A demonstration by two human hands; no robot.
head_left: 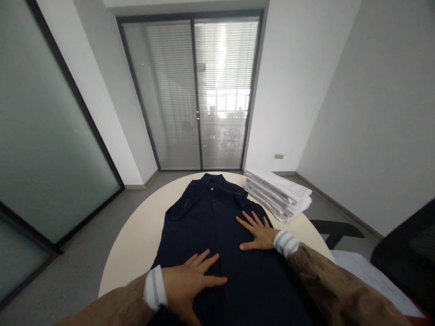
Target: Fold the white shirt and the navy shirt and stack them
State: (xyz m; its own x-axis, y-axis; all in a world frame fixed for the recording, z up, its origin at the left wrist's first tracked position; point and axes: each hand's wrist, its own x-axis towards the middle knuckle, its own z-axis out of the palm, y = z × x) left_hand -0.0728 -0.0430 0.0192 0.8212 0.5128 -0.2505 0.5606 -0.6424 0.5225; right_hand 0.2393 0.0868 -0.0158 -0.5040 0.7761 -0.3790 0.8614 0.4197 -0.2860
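A dark navy button-up shirt [200, 226] lies spread front side up, its collar toward the far edge of the round table [132, 240]. One small white button shows near the collar. My left hand [190, 278] rests on the lower part of the shirt, left of the front placket, with fingers spread. Higher up on the right side, my right hand [256, 233] lies flat on the cloth, fingers also apart. Neither hand grips anything. The shirt's bottom end runs out of view below.
A stack of folded white cloth or garments [278, 192] sits at the table's back right edge. To the right stands a black office chair [408, 249] with a white item [367, 276] on its seat. Glass doors with blinds [197, 95] are beyond the table.
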